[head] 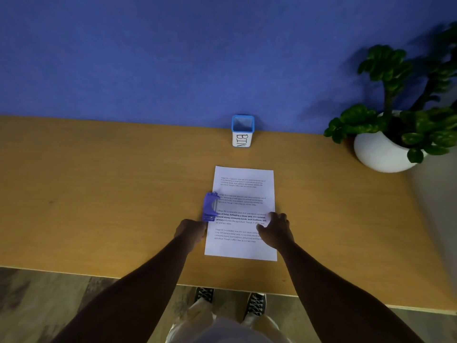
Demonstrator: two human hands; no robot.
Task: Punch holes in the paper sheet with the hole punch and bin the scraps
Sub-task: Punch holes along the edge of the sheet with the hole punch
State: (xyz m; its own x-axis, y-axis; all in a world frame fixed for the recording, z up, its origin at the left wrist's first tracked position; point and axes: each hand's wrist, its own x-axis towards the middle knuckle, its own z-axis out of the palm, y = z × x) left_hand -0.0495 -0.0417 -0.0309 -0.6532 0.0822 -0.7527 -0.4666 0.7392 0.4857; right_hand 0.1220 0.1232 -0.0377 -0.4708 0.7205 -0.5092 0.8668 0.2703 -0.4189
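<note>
Purple hole punch [210, 206] is sitting on the left edge of the paper sheet [243, 211], which is lying flat near the front edge of the desk [99, 194]. Left hand [191, 231] is touching the near end of the punch, but whether its grip is curled round it, can't tell from here. Right hand [275, 230] is resting on the sheet's right side, fingers loosely bent, grip not closed on anything. Little bin [242, 131] is standing at the desk's back edge, and a potted plant [393, 125] is sitting at the back right corner.
</note>
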